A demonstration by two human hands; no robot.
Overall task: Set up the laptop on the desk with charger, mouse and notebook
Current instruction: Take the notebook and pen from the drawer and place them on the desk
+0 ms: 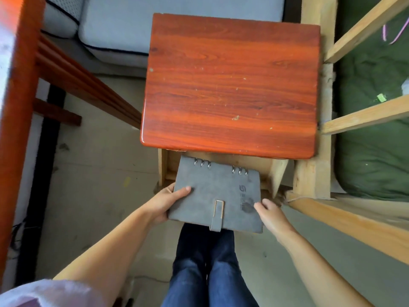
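I see my left hand (pixel 164 202) and my right hand (pixel 271 214) holding the gray notebook (pixel 218 194) by its two sides. The left fingers (pixel 182 190) are pinching the left edge, with the thumb on top of the cover. The right fingers (pixel 260 206) press on the right edge, but I cannot quite tell if they wrap under it.

The notebook is shut, with its strap closed. It is in the air, just near the close edge of the red wooden counter (pixel 232 85), and not on it yet. Its rings point to the far side.

The counter top has nothing on it. I see no laptop, charger or mouse anywhere here. So I think the job has only just begun. The notebook may go down first, and all the other things are left to bring.
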